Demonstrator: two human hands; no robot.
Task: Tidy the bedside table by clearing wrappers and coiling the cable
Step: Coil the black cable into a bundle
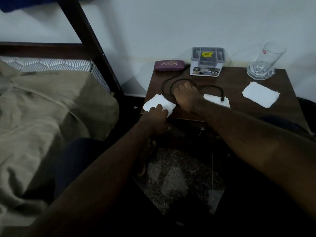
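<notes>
Three white wrappers and one black cable (166, 82), all on the dark tabletop (239, 82). Cable: thin, limp, light; lies in loose loops at mid-tabletop, its plug end (222, 99) resting on the middle wrapper (214, 98). Likely to spring open if let go, so best taken at the loop crossing and wound loop on loop, the plug kept for last. Right hand (186, 96) is balled over those loops, fingers (178, 91) curled tight, apparently closed round the cable where the strands meet. Left wrapper (159, 100): flat paper at the front left corner, near weightless, creases easily, hard to lift off a flat surface — better drawn over the edge and pinched there. Left hand (156, 115) is on it, fingers (159, 106) bent down over its near edge in what looks like a grip; the thumb is hidden. Right wrapper (260, 94): same stock, untouched, well apart from both hands. Middle wrapper is pinned by the plug and will likely drag along if the cable is pulled. Further items at the back of the tabletop: maroon spectacle case (169, 65), grey organiser box (206, 61), empty glass (263, 62) — fragile, near the right wrapper. Bed (42, 100) to the left; speckled floor (171, 177) below.
</notes>
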